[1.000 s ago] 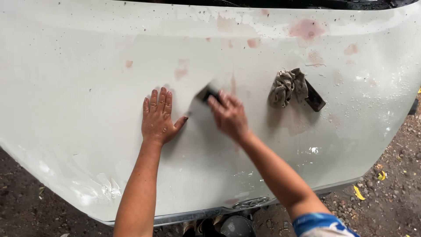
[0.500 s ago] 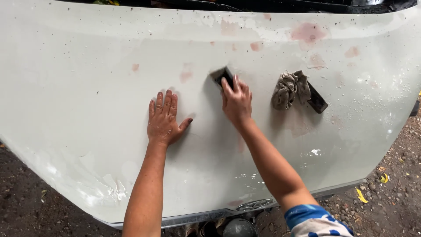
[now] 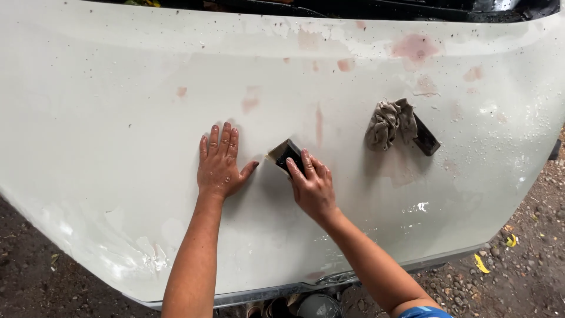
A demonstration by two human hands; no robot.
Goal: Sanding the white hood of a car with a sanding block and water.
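Note:
A large white car body panel (image 3: pixel 118 118) fills the view, wet and dotted with pinkish filler patches. My left hand (image 3: pixel 219 164) lies flat on it, fingers together, thumb out to the right. My right hand (image 3: pixel 312 185) presses a small dark sanding block (image 3: pixel 286 154) against the panel just right of the left thumb. The block's upper left corner sticks out beyond my fingers.
A crumpled grey rag (image 3: pixel 387 122) lies on the panel to the right, on top of a second dark block (image 3: pixel 426 136). Water drops cover the panel's right side. Dirt ground with gravel and yellow scraps (image 3: pixel 481 264) lies below the panel's lower edge.
My right hand slid the block up and to the right, then back down and left toward the left thumb. The left hand stayed flat in place.

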